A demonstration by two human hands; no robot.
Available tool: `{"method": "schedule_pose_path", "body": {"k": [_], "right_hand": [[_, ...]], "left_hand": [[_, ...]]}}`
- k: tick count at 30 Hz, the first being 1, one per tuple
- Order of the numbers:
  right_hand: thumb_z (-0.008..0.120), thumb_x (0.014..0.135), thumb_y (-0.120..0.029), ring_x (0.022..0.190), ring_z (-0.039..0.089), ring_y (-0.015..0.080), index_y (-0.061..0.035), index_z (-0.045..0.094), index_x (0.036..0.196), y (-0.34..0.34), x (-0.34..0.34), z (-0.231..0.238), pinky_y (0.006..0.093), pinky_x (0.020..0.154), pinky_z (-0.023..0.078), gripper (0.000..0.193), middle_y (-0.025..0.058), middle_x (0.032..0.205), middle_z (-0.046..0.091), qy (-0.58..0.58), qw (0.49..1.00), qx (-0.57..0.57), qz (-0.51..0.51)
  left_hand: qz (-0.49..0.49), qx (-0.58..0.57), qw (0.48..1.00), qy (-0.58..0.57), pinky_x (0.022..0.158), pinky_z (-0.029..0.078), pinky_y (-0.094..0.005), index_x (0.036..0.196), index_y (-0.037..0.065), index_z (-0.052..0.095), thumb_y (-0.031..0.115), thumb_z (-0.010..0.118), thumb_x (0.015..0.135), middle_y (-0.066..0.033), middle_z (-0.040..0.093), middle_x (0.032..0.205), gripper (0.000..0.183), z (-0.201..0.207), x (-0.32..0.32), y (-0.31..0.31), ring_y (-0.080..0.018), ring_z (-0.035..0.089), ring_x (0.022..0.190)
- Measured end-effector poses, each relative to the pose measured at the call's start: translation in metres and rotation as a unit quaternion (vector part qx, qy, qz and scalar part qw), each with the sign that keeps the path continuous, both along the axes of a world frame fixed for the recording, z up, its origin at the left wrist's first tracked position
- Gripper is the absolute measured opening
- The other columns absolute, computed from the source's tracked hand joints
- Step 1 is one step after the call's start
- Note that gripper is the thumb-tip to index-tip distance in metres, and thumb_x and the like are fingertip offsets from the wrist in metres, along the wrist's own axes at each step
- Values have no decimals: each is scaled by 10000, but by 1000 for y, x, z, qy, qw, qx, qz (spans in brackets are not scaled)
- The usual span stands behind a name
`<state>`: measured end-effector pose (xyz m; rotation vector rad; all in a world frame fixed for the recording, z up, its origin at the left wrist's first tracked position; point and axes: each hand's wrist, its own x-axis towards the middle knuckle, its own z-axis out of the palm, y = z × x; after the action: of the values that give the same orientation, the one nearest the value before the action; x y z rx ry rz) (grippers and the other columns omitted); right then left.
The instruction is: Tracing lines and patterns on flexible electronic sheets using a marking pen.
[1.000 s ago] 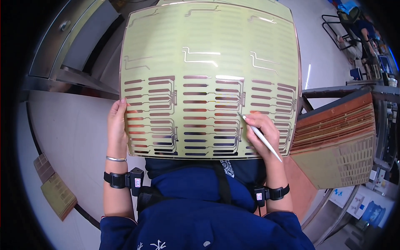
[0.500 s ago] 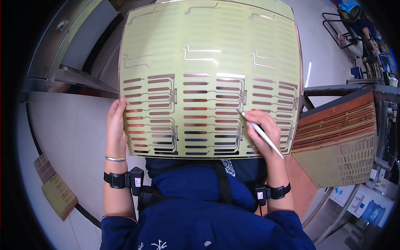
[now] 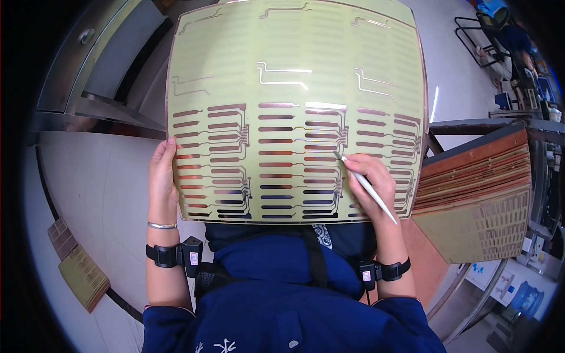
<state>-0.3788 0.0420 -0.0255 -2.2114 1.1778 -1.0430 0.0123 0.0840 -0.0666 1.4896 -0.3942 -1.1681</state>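
Note:
A large pale yellow-green circuit board panel [image 3: 229, 56] with rows of copper pads and thin traces rests across my lap. My left hand [image 3: 162, 167] grips its left edge, thumb on the top face and the other fingers partly hidden along the side. On the right half of the panel, my right hand [image 3: 374, 182] is closed in a pen-like pinch around a slim white-handled craft knife [image 3: 375, 198]. The knife's small grey tip points up and left at traces in the middle block of pads. Whether it touches the surface I cannot tell.
To the right, a stack of similar copper and green panels [image 3: 491, 223] leans on a metal frame. A smaller panel piece [image 3: 84, 276] lies at far left. A metal cabinet [image 3: 70, 59] stands upper left; a black-framed chair [image 3: 474, 41] and a person are at upper right.
The panel has shifted very slightly left. My right hand has tilted the craft knife a little, its handle end moving left and its tip slightly up. My left hand keeps its grip.

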Motion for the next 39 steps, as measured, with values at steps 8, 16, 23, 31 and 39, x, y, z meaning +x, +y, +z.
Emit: {"method": "schedule_pose_path", "body": {"k": [8, 16, 23, 31, 39], "right_hand": [[658, 709, 50, 828, 647, 253, -31, 651, 909, 3, -2, 1, 323, 739, 520, 216, 108, 916, 670, -12, 1000, 13, -3], [654, 717, 57, 809, 657, 218, -49, 660, 931, 3, -4, 0, 281, 690, 524, 239, 112, 918, 667, -31, 995, 14, -98], [658, 719, 51, 818, 656, 222, -52, 658, 940, 2, -1, 2, 288, 692, 527, 243, 111, 928, 663, -24, 994, 13, -104], [660, 718, 67, 852, 649, 257, -33, 647, 962, 3, 3, -1, 319, 721, 532, 264, 132, 950, 648, -12, 995, -15, -98], [662, 718, 72, 884, 648, 255, -24, 651, 964, -1, 4, -3, 317, 745, 528, 264, 149, 954, 647, -25, 995, -40, -91]], "left_hand": [[-11, -10, 1000, -16, 721, 529, -260, 973, 36, 549, 252, 516, 964, -65, 634, 909, 218, 6, -5, -1, -123, 624, 811], [-6, -13, 1000, -14, 733, 524, -255, 992, 36, 546, 234, 511, 967, -58, 635, 921, 203, 7, -7, -1, -116, 621, 824], [-7, -18, 1000, 20, 758, 526, -250, 989, 44, 557, 209, 531, 957, -67, 646, 939, 170, 9, -7, 0, -119, 626, 837], [-3, -17, 1000, 16, 735, 531, -251, 980, 48, 560, 217, 532, 958, -58, 646, 919, 173, 11, -9, 0, -118, 627, 814], [-5, -23, 1000, 17, 715, 533, -251, 970, 55, 560, 226, 537, 956, -51, 642, 897, 173, 9, -7, 1, -115, 624, 798]]}}
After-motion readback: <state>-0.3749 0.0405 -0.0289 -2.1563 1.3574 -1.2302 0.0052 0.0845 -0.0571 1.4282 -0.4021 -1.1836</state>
